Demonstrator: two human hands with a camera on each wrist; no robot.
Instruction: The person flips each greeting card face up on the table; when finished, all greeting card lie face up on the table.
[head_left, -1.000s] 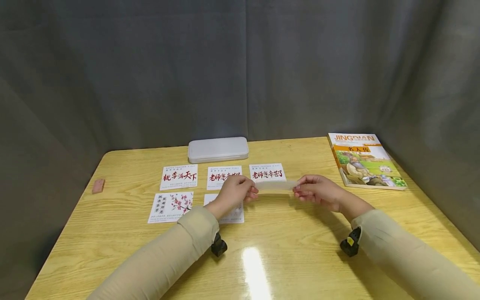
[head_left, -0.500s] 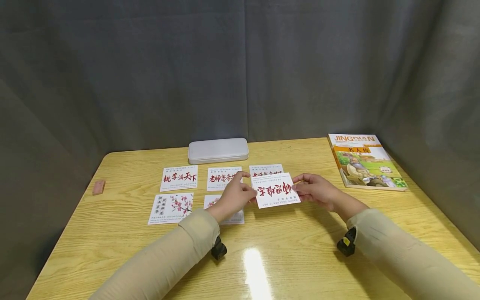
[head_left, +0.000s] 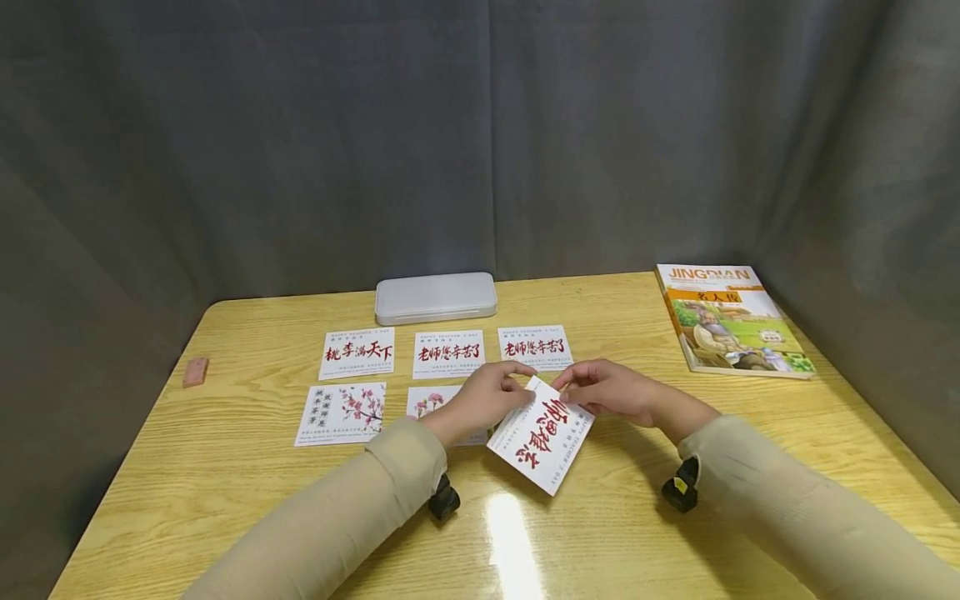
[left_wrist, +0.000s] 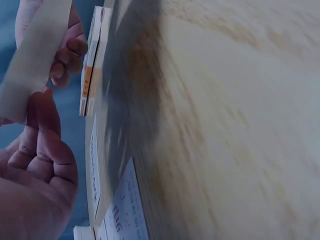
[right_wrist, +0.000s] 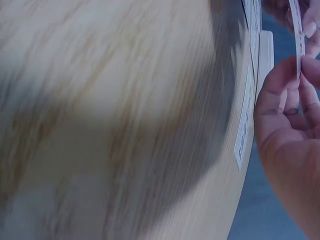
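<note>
A card (head_left: 542,435) is pinched at its top edge by the left hand (head_left: 487,398) and the right hand (head_left: 611,392), mid-turn above the table (head_left: 675,517). Laying it upright in the grid's gap seems called for next.

Overhead light glares off a glossy wooden table (head_left: 675,533) against a dim grey backdrop
The head view is sharp and evenly lit, with a bright white streak of reflection near the front edge and soft shadows beneath both sleeves; the two wrist views are heavily motion-blurred, bluish, the wood grain smeared and a dark shadow band crossing each
</note>
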